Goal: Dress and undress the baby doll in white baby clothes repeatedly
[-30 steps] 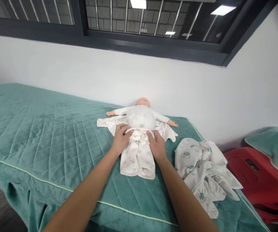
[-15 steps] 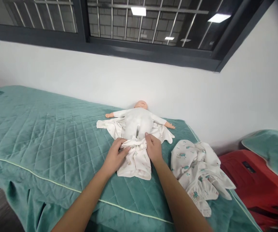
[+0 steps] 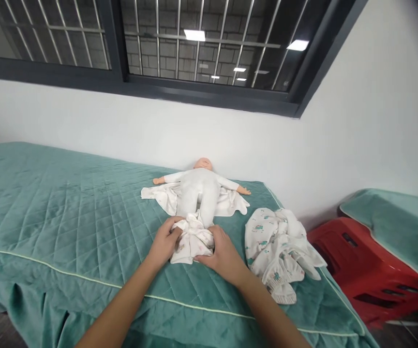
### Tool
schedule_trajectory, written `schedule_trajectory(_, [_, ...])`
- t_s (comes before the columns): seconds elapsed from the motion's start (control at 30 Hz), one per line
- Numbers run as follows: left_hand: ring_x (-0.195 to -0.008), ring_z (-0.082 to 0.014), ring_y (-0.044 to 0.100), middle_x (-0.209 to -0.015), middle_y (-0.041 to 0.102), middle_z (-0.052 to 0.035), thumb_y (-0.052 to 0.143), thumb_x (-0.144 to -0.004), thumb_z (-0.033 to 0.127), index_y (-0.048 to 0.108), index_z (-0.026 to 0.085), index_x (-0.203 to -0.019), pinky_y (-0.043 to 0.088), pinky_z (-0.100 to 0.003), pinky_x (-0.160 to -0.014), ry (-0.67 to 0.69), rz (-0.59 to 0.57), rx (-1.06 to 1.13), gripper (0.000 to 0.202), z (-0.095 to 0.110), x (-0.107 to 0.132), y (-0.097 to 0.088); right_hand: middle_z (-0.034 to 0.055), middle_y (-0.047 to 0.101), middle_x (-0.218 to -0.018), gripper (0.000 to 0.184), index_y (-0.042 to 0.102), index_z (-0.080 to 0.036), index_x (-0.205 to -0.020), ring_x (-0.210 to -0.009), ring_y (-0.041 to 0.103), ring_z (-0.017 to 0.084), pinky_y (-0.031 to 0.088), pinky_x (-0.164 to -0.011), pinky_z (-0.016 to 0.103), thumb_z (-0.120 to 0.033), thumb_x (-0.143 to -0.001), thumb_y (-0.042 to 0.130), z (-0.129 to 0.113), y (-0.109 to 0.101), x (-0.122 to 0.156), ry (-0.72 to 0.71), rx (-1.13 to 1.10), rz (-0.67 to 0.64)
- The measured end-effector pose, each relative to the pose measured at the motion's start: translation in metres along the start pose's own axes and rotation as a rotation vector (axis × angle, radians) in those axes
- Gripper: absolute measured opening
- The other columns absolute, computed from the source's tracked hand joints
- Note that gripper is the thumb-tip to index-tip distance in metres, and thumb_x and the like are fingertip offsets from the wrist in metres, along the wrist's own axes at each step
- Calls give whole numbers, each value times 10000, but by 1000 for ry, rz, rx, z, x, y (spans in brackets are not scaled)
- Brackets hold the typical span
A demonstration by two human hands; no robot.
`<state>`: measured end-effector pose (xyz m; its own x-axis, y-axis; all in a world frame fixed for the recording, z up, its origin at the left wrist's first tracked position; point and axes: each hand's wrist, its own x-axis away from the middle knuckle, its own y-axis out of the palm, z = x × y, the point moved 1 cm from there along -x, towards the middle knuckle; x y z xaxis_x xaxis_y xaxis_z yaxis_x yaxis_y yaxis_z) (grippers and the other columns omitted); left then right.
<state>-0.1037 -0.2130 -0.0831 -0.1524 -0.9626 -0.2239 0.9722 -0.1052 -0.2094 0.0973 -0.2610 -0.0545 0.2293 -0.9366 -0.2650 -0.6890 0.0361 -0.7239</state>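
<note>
A baby doll (image 3: 198, 186) with a white cloth body lies on its back, arms spread and head toward the wall. Beneath its arms is a spread white printed baby shirt (image 3: 231, 200). Small white printed baby pants (image 3: 190, 241) are bunched at the lower ends of the doll's legs. My left hand (image 3: 165, 241) grips their left side, fingers curled into the fabric. On the right side, my right hand (image 3: 225, 251) holds the gathered cloth between thumb and fingers. The doll's feet are hidden by the pants.
A crumpled white garment with green prints (image 3: 277, 249) lies to the right on the green quilted bed cover (image 3: 85, 217). Red plastic stools (image 3: 357, 270) stand beyond the bed's right edge, partly under green cloth (image 3: 394, 217). A white wall (image 3: 140, 125) rises behind.
The pants have gone from lying fairly flat below the waistband to being bunched up. My right hand has moved down along their right side. The view has tilted slightly up and shifted right.
</note>
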Motion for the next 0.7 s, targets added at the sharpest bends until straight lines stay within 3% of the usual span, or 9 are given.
schedule_trajectory(0.1, [-1058, -213, 586, -1133, 645, -56, 563, -837, 289, 628, 214, -1113, 464, -338, -921, 40, -50, -23, 293, 3, 21, -4, 50, 611, -1053, 451, 537, -215, -1050, -1005, 565, 253, 418, -887, 367, -313, -686, 784, -1, 0, -4, -43, 52, -8])
schedule_trajectory(0.23, [-1078, -223, 576, -1196, 623, -66, 729, -740, 345, 630, 230, -1142, 451, -345, -942, 67, -88, -95, 429, 14, 33, -9, 41, 648, -990, 360, 567, -217, -990, -952, 590, 249, 424, -806, 343, -400, -736, 745, -6, -4, -4, 11, 93, -65])
schedule_trajectory(0.43, [-993, -209, 613, -1125, 682, -28, 651, -796, 319, 665, 224, -1067, 464, -306, -868, 91, -107, -167, 287, 43, 31, -21, -5, 666, -841, 293, 597, -221, -901, -740, 586, 186, 396, -639, 274, -435, -748, 727, -24, -27, 4, 111, 1, -185])
schedule_trajectory(0.53, [-920, -209, 635, -1082, 704, -15, 648, -800, 389, 667, 225, -1092, 479, -294, -805, 26, -200, -187, 335, 57, 36, -27, -17, 657, -796, 219, 617, -211, -828, -715, 573, 171, 406, -616, 259, -394, -751, 709, -38, -37, 10, 127, -92, -197])
schedule_trajectory(0.6, [-891, -210, 641, -1047, 717, -11, 642, -803, 423, 678, 217, -1080, 478, -291, -785, -27, -281, -189, 347, 66, 40, -32, -13, 680, -852, 189, 657, -210, -886, -757, 598, 179, 447, -656, 266, -329, -744, 697, -48, -41, 15, 125, -196, -211])
schedule_trajectory(0.7, [-874, -209, 641, -1004, 727, -5, 646, -797, 419, 695, 205, -1028, 469, -280, -766, -66, -373, -183, 319, 77, 44, -40, 6, 708, -959, 334, 689, -212, -1018, -847, 636, 212, 498, -737, 302, -313, -702, 728, -59, -45, 21, 111, -346, -217])
